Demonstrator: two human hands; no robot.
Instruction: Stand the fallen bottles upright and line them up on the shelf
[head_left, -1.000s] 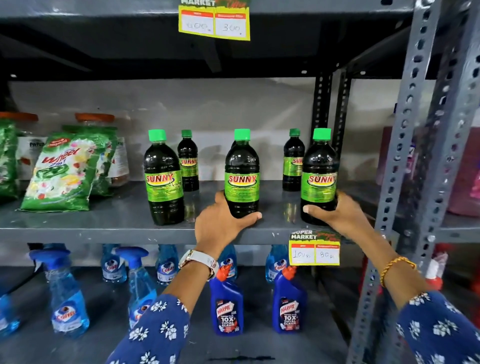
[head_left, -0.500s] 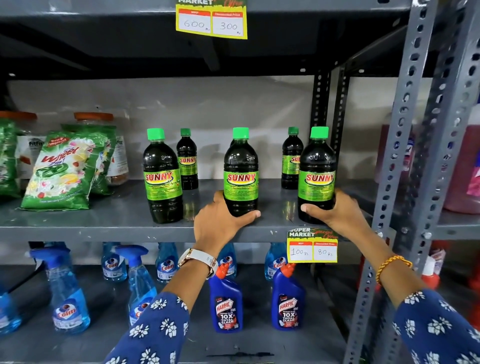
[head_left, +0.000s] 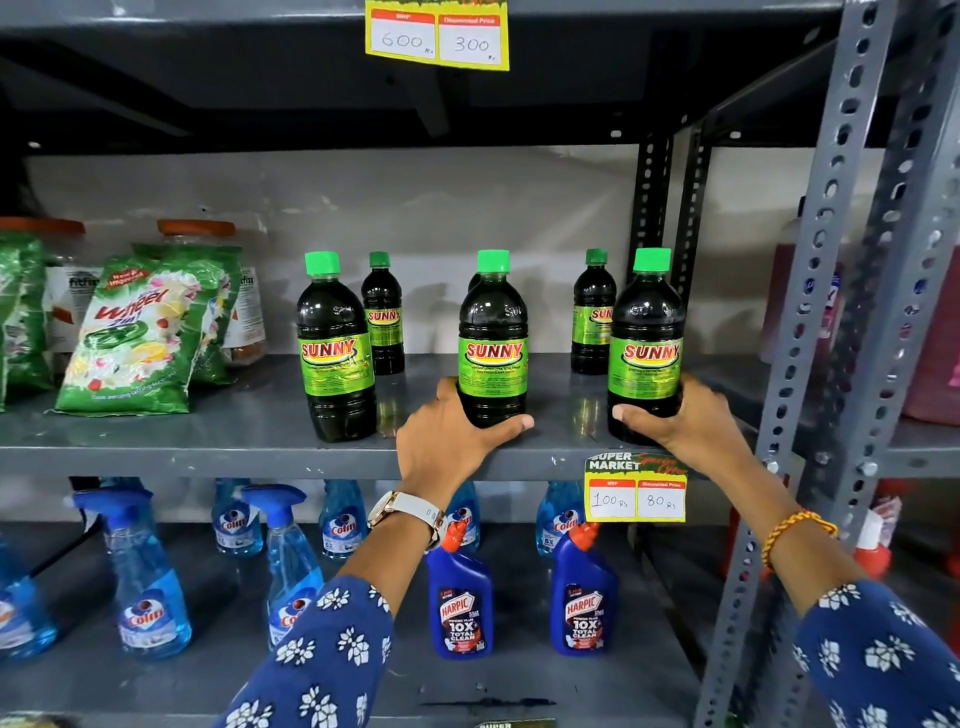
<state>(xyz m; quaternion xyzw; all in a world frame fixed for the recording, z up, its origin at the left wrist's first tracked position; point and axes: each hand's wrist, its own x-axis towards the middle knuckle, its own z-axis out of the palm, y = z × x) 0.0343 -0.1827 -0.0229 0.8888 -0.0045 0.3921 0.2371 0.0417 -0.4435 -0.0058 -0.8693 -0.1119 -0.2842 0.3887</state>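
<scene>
Head view: two upright bottles are gripped low.
The left hand (head_left: 457, 431) is clamped on the middle bottle (head_left: 493, 338) and the right hand (head_left: 680, 415) on the right bottle (head_left: 647, 343), likely for aligning on the shelf (head_left: 208, 452).

Head cam – faces shelf (head_left: 208, 457), close, slightly down.

A grey metal rack (head_left: 208, 447) of perforated uprights (head_left: 810, 338) stands against a pale, scuffed wall (head_left: 441, 208), its upper board (head_left: 623, 10) casting deep shadow beneath, while yellow price tags (head_left: 436, 36) hang from its front edges and another bay adjoins its right side.
</scene>
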